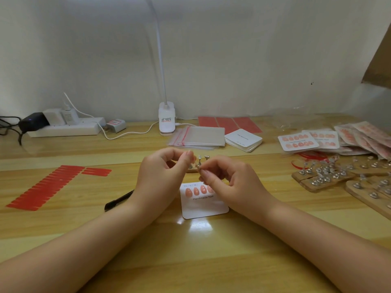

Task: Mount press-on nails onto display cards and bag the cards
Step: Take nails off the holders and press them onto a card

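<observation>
My right hand (220, 176) pinches something tiny, maybe a nail. My left hand (163, 168) is curled; I cannot tell if it holds anything. The card (203, 205) lies just near of both, closest to my right.

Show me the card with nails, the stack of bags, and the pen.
card (206, 208): head view, bare lower half
bags (203, 138): head view, top bag's middle
pen (119, 200): head view, mid-barrel

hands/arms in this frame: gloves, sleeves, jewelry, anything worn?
Nothing worn that shows. Left hand and right hand are bare, no gloves, no rings visible. Both forearms are bare to the frame edge: no sleeves, watch or bracelet in view. Fingernails look short and unpainted, though the image is soft there.
</observation>
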The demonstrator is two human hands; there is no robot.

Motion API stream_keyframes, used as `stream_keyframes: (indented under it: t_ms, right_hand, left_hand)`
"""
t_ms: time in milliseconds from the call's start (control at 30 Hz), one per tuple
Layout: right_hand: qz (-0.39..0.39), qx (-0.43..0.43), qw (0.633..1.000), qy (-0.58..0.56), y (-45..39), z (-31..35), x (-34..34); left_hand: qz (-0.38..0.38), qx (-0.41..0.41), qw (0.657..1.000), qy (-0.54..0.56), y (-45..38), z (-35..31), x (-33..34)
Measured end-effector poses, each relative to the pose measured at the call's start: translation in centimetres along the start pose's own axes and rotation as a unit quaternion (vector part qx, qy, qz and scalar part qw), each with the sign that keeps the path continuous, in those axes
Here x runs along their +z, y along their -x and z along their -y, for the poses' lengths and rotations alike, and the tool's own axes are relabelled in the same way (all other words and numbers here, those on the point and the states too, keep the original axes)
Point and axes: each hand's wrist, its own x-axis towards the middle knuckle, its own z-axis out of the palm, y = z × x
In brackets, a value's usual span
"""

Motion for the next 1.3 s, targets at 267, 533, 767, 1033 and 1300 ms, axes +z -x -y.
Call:
stream_keyframes:
  t_ms: [267,533,767,1033,1300]
  right_hand:
    - [0.036,0.147,0.972,-0.183,-0.2,0.3,0.3]
    - [0.022,0.120,0.978,-0.172,-0.2,0.4,0.1]
    - [0.017,0.079,0.987,-0.137,-0.3,0.4,0.1]
    - [0.000,0.046,0.986,-0.160,-0.3,0.4,0.1]
    - [-0.069,0.040,0.988,-0.135,-0.3,0.2,0.2]
  left_hand:
    - [-0.022,0.207,0.964,-0.164,-0.1,0.2,-0.5]
    - [0.013,0.193,0.972,-0.132,0.0,-0.1,-0.5]
    - [0.010,0.072,0.995,-0.067,0.1,-0.5,-0.2]
    - [0.014,-0.116,0.989,0.090,0.1,-1.2,0.3]
    - [-0.012,-0.163,0.982,0.092,0.0,-1.1,0.2]
